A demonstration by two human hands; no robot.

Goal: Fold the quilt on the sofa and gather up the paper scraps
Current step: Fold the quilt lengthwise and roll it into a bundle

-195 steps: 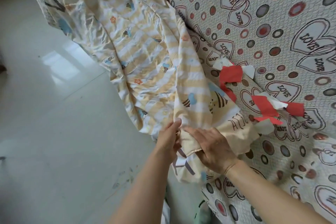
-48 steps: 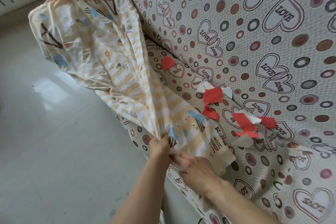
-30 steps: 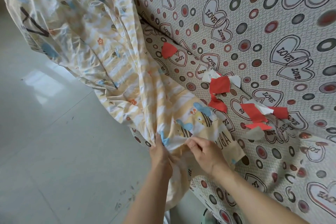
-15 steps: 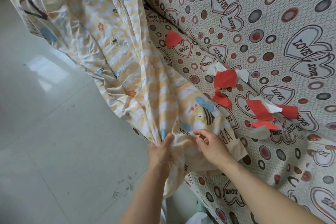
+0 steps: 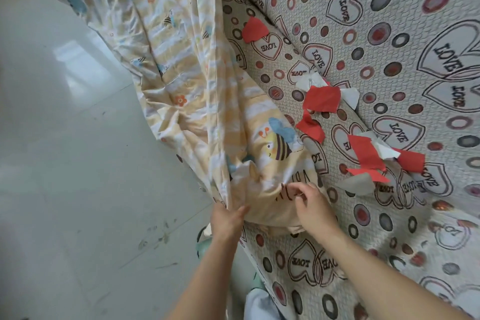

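Head view, as I see it: left hand (image 5: 226, 218) fingers curled, gripping gathered quilt (image 5: 181, 80) edge. Right hand (image 5: 310, 206) fingertips pinching quilt corner. Quilt on sofa (image 5: 389, 34) front edge, long axis running up-left. Paper scraps (image 5: 322, 99) on seat beside it.

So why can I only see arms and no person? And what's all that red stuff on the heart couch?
The camera sits on the person's head and looks down, so you see only their arms and hands. The left hand grips the bunched edge of a yellow bee quilt that lies along the front of the sofa and hangs over its edge. The right hand touches the quilt's near corner with curled fingers. The red and white bits are paper scraps lying loose on the seat beside the quilt; one red scrap lies apart, farther along. Nobody holds any scraps yet.
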